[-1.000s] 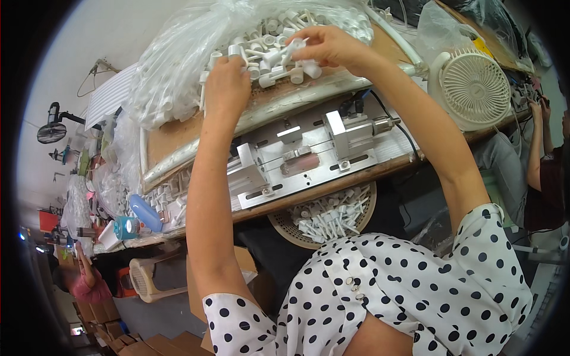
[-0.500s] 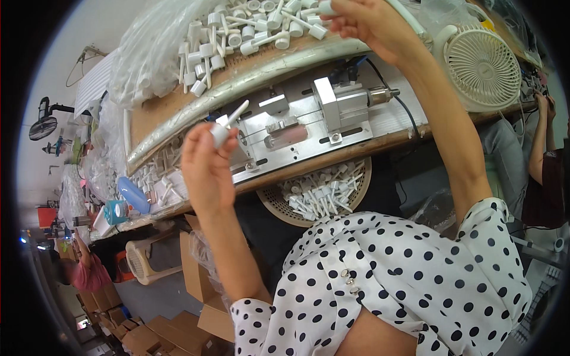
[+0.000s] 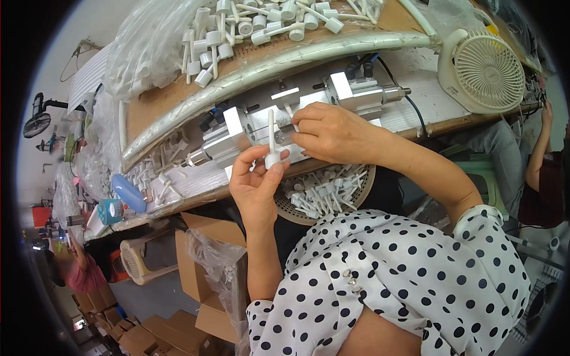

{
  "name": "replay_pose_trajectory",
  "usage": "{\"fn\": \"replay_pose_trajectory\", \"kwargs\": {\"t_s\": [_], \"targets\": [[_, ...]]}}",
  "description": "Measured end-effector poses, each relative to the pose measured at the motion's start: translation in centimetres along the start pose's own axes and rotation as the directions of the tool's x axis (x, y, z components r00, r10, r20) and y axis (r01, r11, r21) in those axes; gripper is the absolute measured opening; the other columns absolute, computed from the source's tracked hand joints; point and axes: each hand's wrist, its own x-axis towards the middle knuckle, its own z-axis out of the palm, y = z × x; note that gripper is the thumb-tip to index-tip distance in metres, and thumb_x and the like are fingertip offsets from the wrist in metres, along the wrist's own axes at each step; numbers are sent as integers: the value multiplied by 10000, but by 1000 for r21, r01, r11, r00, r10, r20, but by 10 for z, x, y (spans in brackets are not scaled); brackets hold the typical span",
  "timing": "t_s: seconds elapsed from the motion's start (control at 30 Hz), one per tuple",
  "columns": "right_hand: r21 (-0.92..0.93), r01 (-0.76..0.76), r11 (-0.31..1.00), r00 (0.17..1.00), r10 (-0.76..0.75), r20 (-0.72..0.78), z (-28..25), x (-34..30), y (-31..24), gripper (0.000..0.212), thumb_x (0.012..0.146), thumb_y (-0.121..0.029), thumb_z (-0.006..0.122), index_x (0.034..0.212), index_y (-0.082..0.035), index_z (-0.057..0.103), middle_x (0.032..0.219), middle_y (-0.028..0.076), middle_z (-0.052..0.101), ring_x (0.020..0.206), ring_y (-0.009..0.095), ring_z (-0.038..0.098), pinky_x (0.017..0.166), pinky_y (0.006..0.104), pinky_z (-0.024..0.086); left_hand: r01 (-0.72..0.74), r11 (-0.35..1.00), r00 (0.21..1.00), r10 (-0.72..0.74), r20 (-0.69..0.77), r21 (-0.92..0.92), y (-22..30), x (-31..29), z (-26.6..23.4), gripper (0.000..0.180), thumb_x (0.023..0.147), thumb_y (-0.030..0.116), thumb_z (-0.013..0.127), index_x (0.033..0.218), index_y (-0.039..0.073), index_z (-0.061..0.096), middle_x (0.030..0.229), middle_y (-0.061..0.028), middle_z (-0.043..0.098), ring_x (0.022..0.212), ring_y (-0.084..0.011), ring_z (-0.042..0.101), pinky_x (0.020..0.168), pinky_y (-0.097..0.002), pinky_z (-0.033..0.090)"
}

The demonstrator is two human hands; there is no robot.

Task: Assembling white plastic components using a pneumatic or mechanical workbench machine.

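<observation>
Left fingers (image 3: 253,153) pinch cap (image 3: 272,159) upright.

Workbench (image 3: 199,188) | metal fixture (image 3: 285,97) | cream fan (image 3: 490,71) | blue object (image 3: 128,193) | white pieces (image 3: 164,191)

The held capped stick (image 3: 272,155) looks like smooth, opaque white plastic with a soft sheen, while the clamp fixture (image 3: 236,127) is bare silvery metal, flat-faced and satin-bright. Clear, crinkled plastic film makes up the bag (image 3: 139,59), and the padded rim (image 3: 267,70) has a glossy, wrinkled wrapping. The fan (image 3: 490,74) is cream plastic, the open carton (image 3: 215,323) matt brown cardboard, the spotted blouse (image 3: 386,267) soft woven-looking cloth.
</observation>
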Motion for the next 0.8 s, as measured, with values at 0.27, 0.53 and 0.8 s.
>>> {"fn": "replay_pose_trajectory", "kwargs": {"t_s": [0.27,0.53,0.8], "targets": [[-3,-67,998,991,67,116,-15,16,-5,105,638,-137,606,676,-72,532,672,47,522,711,210,540,666,327,434,-25,999,999,26,-19,44,-9,-8,-1,209,825,-18,529,1028,-47,490,1013,-125,538,888,-242,608,738,-294,542],[-296,-302,906,953,296,-68,-74,47,68,148,705,-123,607,849,-91,611,825,86,587,783,261,586,658,358,482,-139,979,990,138,14,148,-6,-14,2,182,815,-37,561,994,-64,539,1017,-73,467,884,-205,589,766,-277,510],[-232,-392,890,899,424,109,-82,28,98,204,738,-48,538,938,-29,571,873,180,530,834,336,537,741,378,438,-457,413,868,400,293,788,-15,7,27,229,702,33,676,917,-18,611,1058,-133,559,898,-228,577,677,-267,479]]}}
